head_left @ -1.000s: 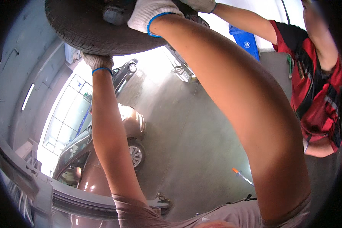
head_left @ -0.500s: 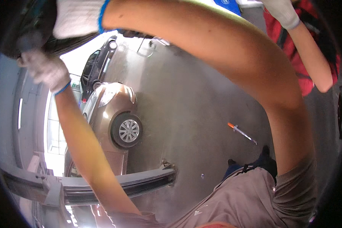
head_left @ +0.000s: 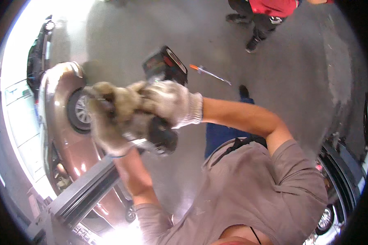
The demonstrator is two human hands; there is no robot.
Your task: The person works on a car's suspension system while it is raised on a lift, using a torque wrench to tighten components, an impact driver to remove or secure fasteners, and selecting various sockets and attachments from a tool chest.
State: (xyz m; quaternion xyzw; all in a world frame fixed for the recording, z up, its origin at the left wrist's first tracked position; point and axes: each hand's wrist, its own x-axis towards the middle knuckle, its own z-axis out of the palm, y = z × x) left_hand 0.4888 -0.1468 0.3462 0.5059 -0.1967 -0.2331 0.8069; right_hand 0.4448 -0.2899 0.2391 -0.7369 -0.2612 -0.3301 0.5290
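In white knit gloves, my two hands are close together in front of my chest around a cordless power tool with a black and red battery pack [head_left: 165, 67]. My right hand [head_left: 173, 102] wraps the tool's grip just below the battery. The dark rear of the tool's body [head_left: 162, 136] shows beneath that hand. At the tool's front end, my left hand [head_left: 108, 122] is closed, its fingers curled; motion blurs it. The tool's nose, and whatever may be fitted on it, is hidden in the left glove.
A brown car [head_left: 63, 106] stands at left, a dark car [head_left: 37, 61] beyond it. A grey lift arm [head_left: 90, 183] extends from the lower left. On the floor lies a long thin tool with an orange end [head_left: 210, 74]. A co-worker in red [head_left: 270, 8] stands at the far right.
Both my hands have come down from a dark, round-edged object overhead at upper left to chest height. The power tool now shows between them. The co-worker appears farther off, and my view has shifted.
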